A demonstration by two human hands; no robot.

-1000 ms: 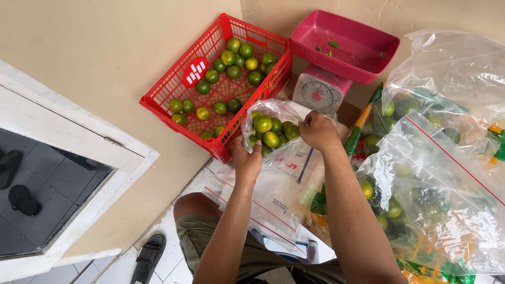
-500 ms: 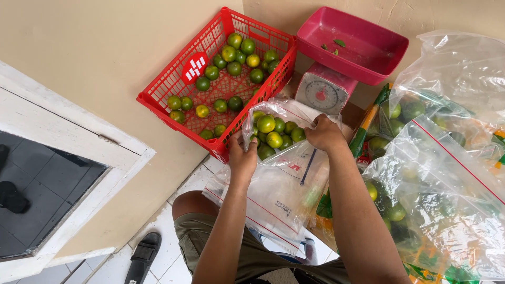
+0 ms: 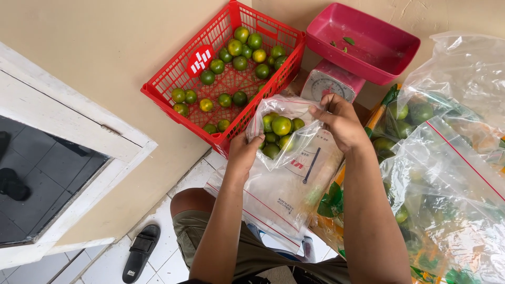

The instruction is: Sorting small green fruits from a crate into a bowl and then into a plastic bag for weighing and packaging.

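Beige wall (image 3: 105,47) fills the upper left; red crate (image 3: 173,100) and pink scale (image 3: 336,79) crowd top centre; left hand (image 3: 243,153) and right hand (image 3: 341,122) pinch shut on a clear bag (image 3: 294,173) of green limes (image 3: 281,126) at centre, bagged fruit (image 3: 447,173) hemming the right edge

A crate (image 3: 223,79) of limes (image 3: 240,62) sat at upper centre of the frame, with a scale (image 3: 336,84) to its right. Below them lay a bag of limes (image 3: 281,131), and larger bags (image 3: 447,158) filled the right side. A sandal (image 3: 139,253) lay at lower left.
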